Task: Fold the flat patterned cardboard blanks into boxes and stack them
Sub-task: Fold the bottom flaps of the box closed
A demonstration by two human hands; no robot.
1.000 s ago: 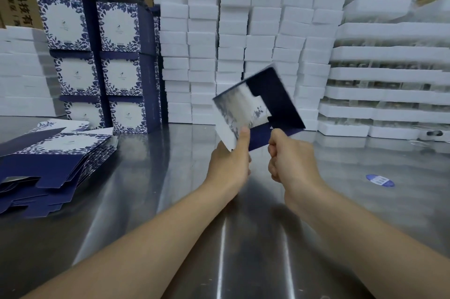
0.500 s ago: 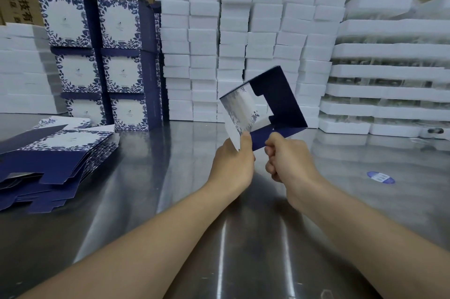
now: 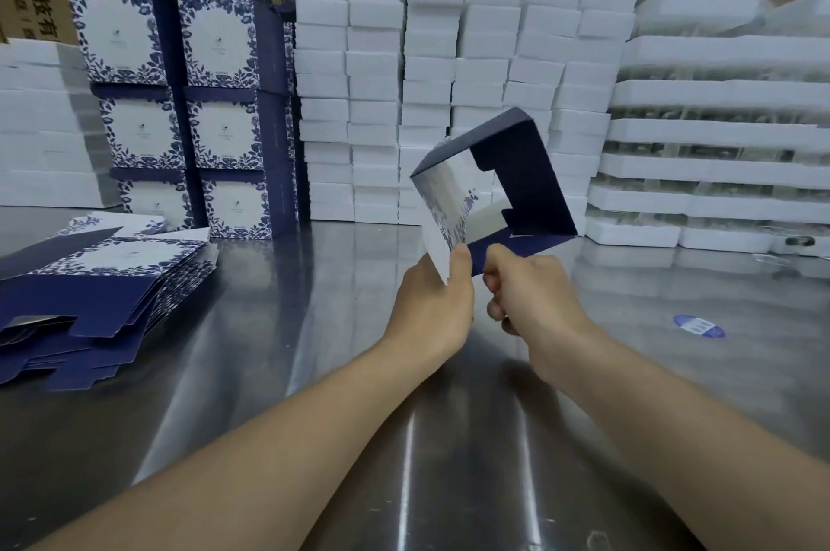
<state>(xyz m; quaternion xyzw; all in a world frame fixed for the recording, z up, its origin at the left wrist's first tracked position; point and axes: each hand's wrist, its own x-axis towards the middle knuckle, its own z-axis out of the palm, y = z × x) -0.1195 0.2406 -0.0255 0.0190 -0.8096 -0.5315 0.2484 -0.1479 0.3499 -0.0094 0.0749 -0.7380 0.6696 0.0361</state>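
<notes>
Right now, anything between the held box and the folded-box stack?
Nothing visible. Left hand and right hand hold the box in the air; only table lies toward the stack; flat blanks lie low at left.

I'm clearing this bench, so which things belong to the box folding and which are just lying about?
Job: held blank, pile of flat blanks, stacked folded boxes, left hand, right hand.
Lying about: white foam blocks, blue sticker.
</notes>
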